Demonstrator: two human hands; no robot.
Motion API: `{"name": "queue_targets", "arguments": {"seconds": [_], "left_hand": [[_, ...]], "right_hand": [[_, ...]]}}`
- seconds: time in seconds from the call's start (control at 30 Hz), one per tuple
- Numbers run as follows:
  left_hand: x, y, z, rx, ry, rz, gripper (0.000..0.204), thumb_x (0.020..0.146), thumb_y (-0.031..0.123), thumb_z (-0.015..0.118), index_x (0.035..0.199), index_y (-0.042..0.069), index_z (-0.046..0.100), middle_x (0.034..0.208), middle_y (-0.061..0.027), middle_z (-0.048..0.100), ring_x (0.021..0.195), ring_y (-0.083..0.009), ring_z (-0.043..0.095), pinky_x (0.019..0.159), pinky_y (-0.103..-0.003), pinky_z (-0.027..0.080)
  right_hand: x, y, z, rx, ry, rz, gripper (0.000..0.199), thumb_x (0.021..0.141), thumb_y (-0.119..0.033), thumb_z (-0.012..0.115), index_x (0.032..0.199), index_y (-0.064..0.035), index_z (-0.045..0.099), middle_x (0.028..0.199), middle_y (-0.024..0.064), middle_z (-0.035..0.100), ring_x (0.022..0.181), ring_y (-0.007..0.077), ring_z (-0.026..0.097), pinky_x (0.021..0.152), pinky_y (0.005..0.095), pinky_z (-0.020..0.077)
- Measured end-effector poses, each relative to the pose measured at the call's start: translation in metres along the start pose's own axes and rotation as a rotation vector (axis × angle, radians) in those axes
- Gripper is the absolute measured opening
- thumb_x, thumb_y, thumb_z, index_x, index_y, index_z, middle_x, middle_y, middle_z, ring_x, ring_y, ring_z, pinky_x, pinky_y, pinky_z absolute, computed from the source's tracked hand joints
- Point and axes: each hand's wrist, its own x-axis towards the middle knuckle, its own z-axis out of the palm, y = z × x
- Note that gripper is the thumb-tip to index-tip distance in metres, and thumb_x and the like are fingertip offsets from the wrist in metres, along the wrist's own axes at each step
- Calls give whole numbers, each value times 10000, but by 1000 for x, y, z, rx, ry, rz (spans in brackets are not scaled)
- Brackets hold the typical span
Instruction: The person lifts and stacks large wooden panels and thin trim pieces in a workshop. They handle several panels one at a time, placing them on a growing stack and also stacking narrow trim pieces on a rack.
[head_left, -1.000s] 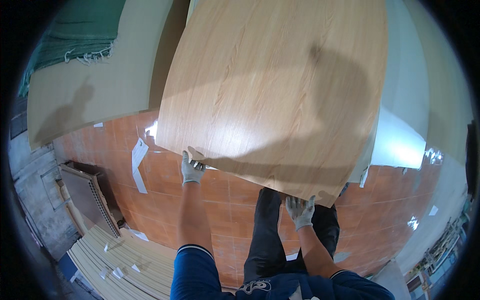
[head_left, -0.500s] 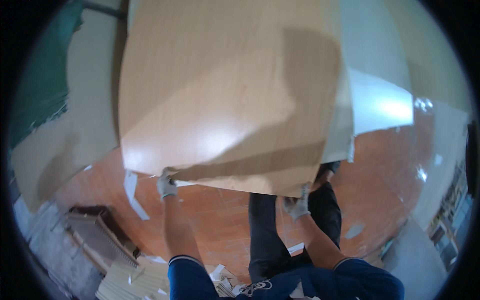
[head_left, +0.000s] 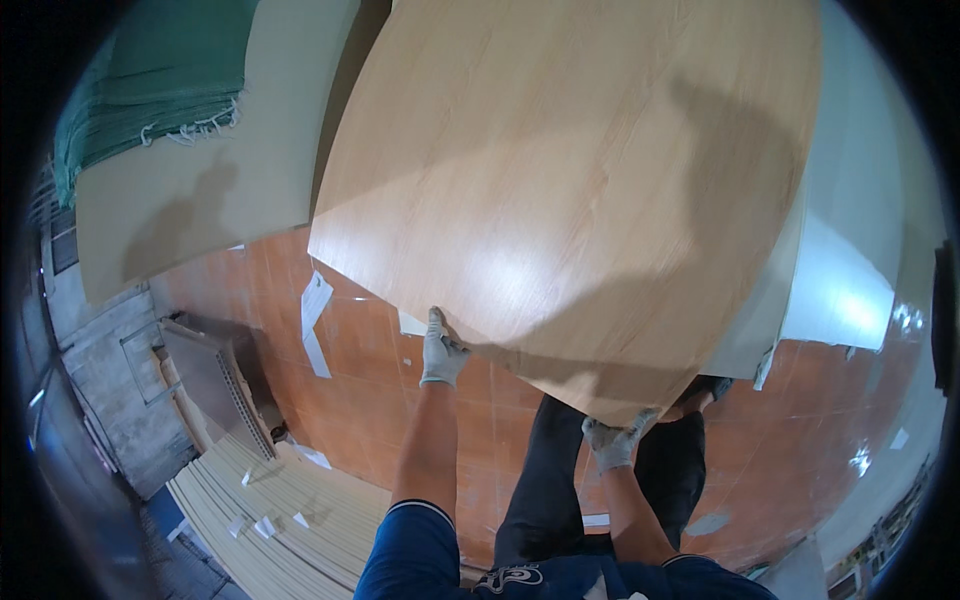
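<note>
A large wood-grain panel point(head_left: 560, 200), light brown and smooth, stretches away from me and out of the top of the view. My left hand point(head_left: 441, 352), in a pale work glove, grips its near edge left of the middle, thumb on top. Close to the near right corner, my gloved right hand point(head_left: 615, 440) is closed on the same edge. The fingers of both hands are partly hidden beneath the sheet. Under the panel's right side, a whitish sheet point(head_left: 755, 310) shows.
Glossy white sheeting point(head_left: 840, 290) lies at the right. A beige board point(head_left: 200, 215) with folded green cloth point(head_left: 175, 65) on it stands at the left. Stacked boards point(head_left: 285, 515) and a brown panel stack point(head_left: 215, 375) are at lower left. White strips point(head_left: 315, 325) litter the orange tiled floor point(head_left: 380, 420).
The view has turned left, so the panel and surroundings appear farther right, and the near edge slants more steeply. Both hands keep their hold on the panel.
</note>
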Motion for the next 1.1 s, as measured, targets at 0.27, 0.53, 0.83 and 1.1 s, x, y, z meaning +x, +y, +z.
{"name": "queue_targets", "arguments": {"seconds": [0.27,0.53,0.83,1.1], "left_hand": [[-39,-22,61,10,-213,-14,699,886,597,497,1384,126,362,1386,-112,422,1275,-321,400,1051,-546,324],[-154,-139,98,-10,-191,-80,725,872,622,485,1394,136,356,1418,-93,391,1282,-332,375,1041,-566,316],[-321,-299,136,-4,-291,-246,807,842,702,429,1462,208,277,1484,-80,321,1343,-342,306,1078,-591,240],[-408,-480,157,-69,-167,-326,883,777,802,388,1437,218,327,1477,-66,333,1353,-333,288,1095,-562,225]], "right_hand": [[-49,-128,14,-269,-330,-183,658,778,-673,585,1242,-210,527,1219,-4,586,1058,191,585,781,353,529],[-105,-291,5,-360,-263,-367,669,749,-595,693,1220,-146,538,1118,-31,605,974,179,605,772,280,540],[-205,-488,-27,-325,-409,-522,784,768,-625,646,1331,-122,437,1293,68,505,1199,286,469,1000,460,432],[-264,-658,-52,-349,-419,-623,889,760,-677,605,1417,-138,343,1409,116,383,1262,309,405,1014,496,402]]}}
